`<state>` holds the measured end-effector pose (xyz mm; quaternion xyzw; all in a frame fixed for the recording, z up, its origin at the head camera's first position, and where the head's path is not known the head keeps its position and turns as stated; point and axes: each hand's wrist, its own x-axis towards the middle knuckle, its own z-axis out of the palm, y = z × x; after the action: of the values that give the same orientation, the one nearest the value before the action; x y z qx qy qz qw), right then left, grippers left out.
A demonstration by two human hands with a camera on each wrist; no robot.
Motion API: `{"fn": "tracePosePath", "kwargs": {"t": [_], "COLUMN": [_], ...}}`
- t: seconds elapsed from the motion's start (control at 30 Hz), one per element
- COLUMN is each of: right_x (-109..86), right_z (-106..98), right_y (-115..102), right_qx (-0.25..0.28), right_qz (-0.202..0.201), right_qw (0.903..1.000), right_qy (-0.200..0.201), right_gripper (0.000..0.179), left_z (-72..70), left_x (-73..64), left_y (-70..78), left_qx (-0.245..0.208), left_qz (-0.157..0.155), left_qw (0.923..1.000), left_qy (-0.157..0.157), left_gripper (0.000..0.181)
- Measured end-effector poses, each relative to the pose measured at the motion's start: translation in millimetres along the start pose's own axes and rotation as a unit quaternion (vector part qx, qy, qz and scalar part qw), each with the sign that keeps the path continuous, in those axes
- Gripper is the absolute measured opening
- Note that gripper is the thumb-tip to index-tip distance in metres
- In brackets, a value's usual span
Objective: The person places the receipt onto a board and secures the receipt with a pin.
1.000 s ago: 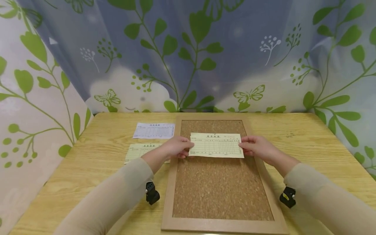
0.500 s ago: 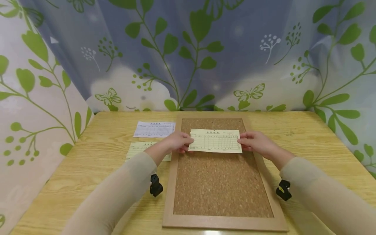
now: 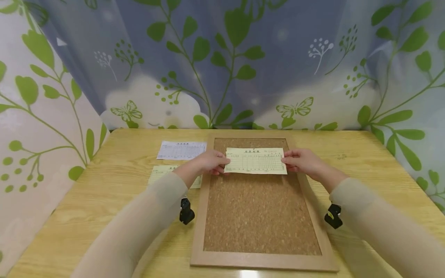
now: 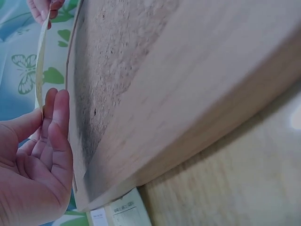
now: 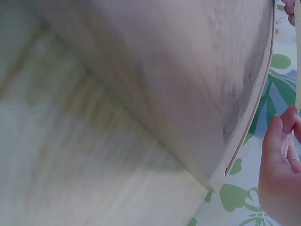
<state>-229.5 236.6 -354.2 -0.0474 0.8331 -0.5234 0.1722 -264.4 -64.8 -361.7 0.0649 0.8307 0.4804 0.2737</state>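
A pale yellow printed receipt slip (image 3: 255, 161) is stretched flat between both hands over the far part of a wood-framed corkboard (image 3: 262, 216). My left hand (image 3: 212, 161) pinches its left end between thumb and fingers. On the opposite end, my right hand (image 3: 303, 162) pinches the right edge the same way. In the left wrist view the slip (image 4: 41, 66) appears edge-on, held up off the cork, with the left hand (image 4: 40, 160) beside the frame. The right wrist view catches the right hand (image 5: 282, 165) at its edge, with only a sliver of slip.
To the left of the board, a white printed slip (image 3: 180, 150) lies on the wooden table (image 3: 104, 200). Nearer, a second yellow slip (image 3: 160, 175) is partly covered by the left arm. A leaf-patterned curtain (image 3: 222, 65) hangs behind the table.
Both hands, still holding the yellow slip, have shifted slightly toward the board's far edge. The head view has tilted a little. The other slips lie where they were.
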Motion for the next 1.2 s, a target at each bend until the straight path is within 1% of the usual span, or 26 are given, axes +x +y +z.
{"fn": "tracePosePath", "kwargs": {"t": [0.1, 0.17, 0.23, 0.33, 0.5, 0.7, 0.8, 0.97, 1.2], "right_x": [3.6, 4.6, 5.4, 7.6, 14.4, 21.8, 24.7, 28.2, 33.2], "right_z": [-5.4, -6.8, -7.3, -7.5, -8.3, -5.6, -4.3, -7.2, -10.1], "right_y": [-2.5, -3.0, -2.6, -1.9, -4.0, -4.4, -2.4, 1.4, 0.8], "right_qx": [-0.023, -0.034, -0.034, -0.024, -0.017, -0.019, -0.02, -0.021, -0.015], "right_qz": [-0.004, 0.001, 0.01, 0.014, -0.001, 0.01, 0.019, 0.025, 0.029], "right_qw": [0.9997, 0.9994, 0.9994, 0.9996, 0.9999, 0.9998, 0.9996, 0.9995, 0.9995], "right_qy": [0.005, 0.007, 0.007, 0.004, 0.001, -0.003, -0.004, -0.002, -0.005], "right_gripper": [0.048, 0.048, 0.047, 0.046, 0.046, 0.045, 0.045, 0.045, 0.044], "left_z": [-1.5, -1.7, -1.7, -2.8, -8.0, -11.2, -10.9, -8.7, -7.1], "left_x": [4.3, 6.2, 7.7, 9.1, 10.2, 12.0, 14.5, 21.8, 27.7], "left_y": [5.6, 8.0, 9.4, 10.1, 10.4, 8.2, 5.6, 3.1, 5.9], "left_qx": [-0.001, -0.005, -0.011, -0.01, -0.004, -0.001, -0.009, -0.013, -0.012], "left_qz": [-0.003, -0.008, -0.012, -0.012, 0.001, -0.004, -0.012, -0.013, -0.021], "left_qw": [1.0, 0.9999, 0.9999, 0.9999, 0.9999, 0.9999, 0.9998, 0.9998, 0.9996], "left_qy": [0.006, 0.008, 0.004, 0.001, 0.013, 0.016, 0.014, 0.008, 0.014], "left_gripper": [0.021, 0.021, 0.021, 0.02, 0.021, 0.021, 0.02, 0.021, 0.02]}}
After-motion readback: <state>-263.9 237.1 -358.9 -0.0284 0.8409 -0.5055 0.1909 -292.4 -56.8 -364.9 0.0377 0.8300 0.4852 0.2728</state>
